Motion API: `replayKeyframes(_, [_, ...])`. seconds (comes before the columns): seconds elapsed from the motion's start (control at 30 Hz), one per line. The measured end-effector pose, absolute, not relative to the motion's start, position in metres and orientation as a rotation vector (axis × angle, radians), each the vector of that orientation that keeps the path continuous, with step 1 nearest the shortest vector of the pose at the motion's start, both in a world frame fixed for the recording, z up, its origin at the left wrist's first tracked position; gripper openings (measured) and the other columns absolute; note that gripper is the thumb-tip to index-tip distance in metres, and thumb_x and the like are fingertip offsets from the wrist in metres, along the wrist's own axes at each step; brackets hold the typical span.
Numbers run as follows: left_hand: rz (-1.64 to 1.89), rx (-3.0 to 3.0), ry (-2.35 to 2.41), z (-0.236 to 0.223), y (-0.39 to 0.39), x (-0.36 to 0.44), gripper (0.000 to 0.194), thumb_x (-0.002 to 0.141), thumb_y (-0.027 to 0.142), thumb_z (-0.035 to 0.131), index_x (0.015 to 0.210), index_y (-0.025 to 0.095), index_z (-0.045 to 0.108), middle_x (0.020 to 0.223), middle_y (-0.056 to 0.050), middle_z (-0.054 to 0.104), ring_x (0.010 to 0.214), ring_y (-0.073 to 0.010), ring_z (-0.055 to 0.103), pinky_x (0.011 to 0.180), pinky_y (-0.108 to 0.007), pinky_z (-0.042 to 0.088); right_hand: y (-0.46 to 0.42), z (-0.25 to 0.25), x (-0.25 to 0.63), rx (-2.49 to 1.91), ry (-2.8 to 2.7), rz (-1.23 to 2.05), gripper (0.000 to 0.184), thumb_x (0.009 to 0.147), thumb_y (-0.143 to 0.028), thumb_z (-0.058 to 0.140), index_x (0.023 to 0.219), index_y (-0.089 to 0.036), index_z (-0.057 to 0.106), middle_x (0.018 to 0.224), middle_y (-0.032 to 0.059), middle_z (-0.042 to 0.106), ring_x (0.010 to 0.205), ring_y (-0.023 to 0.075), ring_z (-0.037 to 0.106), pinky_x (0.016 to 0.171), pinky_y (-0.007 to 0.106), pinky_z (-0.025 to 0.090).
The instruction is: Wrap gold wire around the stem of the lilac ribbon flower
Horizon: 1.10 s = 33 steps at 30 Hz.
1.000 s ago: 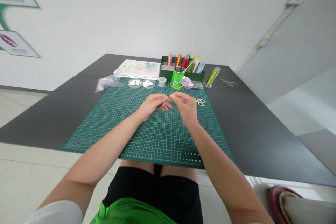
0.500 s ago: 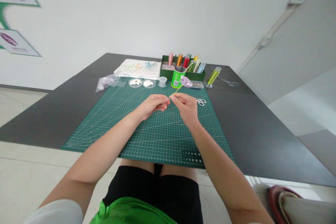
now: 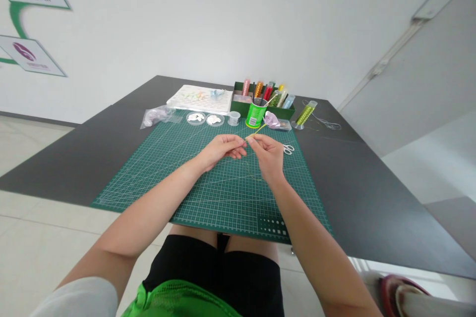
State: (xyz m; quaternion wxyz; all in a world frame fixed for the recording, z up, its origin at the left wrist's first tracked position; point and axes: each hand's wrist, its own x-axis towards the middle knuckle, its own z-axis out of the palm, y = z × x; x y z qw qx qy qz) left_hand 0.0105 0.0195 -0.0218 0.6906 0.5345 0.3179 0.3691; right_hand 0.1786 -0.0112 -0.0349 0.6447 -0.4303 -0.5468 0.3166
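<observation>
Right hand pinches stem of lilac artificial flower above cutting mat; left hand curls near stem's end, hold unclear. Right hand partly hides scissors; green can fronts spool box.

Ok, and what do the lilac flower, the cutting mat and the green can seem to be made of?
Lilac flower: probably satin-like fabric, given its soft sheen and folds. Cutting mat: likely plastic or vinyl with a fairly matte finish, judging by its flat sheet and pale printed grid. Green can: smooth, brightly printed side; metal, card or plastic, I can't tell.
</observation>
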Motion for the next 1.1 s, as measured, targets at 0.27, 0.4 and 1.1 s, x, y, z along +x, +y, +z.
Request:
replayKeyframes(0.27, [0.921, 1.316, 0.706, -0.022, 0.019, 0.012, 0.024, 0.085, 0.036, 0.081, 0.085, 0.014, 0.072, 0.074, -0.003, 0.077, 0.065, -0.0101, 0.065, 0.067, -0.023, 0.048, -0.011, -0.032, 0.179, -0.964, -1.240, 0.757, 0.017, 0.081, -0.037, 0.079, 0.079, -0.020, 0.080, 0.053, -0.0073, 0.043, 0.052, 0.0089, 0.031, 0.055, 0.027, 0.028])
replayKeyframes(0.4, [0.987, 1.358, 0.691, -0.020, 0.019, 0.009, 0.024, 0.084, 0.037, 0.079, 0.086, 0.014, 0.072, 0.074, -0.003, 0.077, 0.065, -0.0104, 0.066, 0.066, -0.023, 0.048, -0.007, -0.034, 0.184, -0.972, -1.279, 0.811, 0.024, 0.080, -0.044, 0.080, 0.080, -0.020, 0.077, 0.052, -0.0088, 0.037, 0.050, 0.0087, 0.027, 0.052, 0.027, 0.022])
replayKeyframes(1.1, [0.876, 1.452, 0.533, -0.015, 0.011, 0.009, 0.028, 0.080, 0.041, 0.083, 0.080, 0.015, 0.072, 0.066, -0.001, 0.074, 0.060, -0.0107, 0.065, 0.064, -0.024, 0.049, -0.010, -0.030, 0.183, -1.027, -1.430, 0.514, 0.016, 0.083, -0.034, 0.073, 0.077, -0.021, 0.078, 0.060, -0.0059, 0.037, 0.058, 0.0115, 0.036, 0.060, 0.029, 0.035])
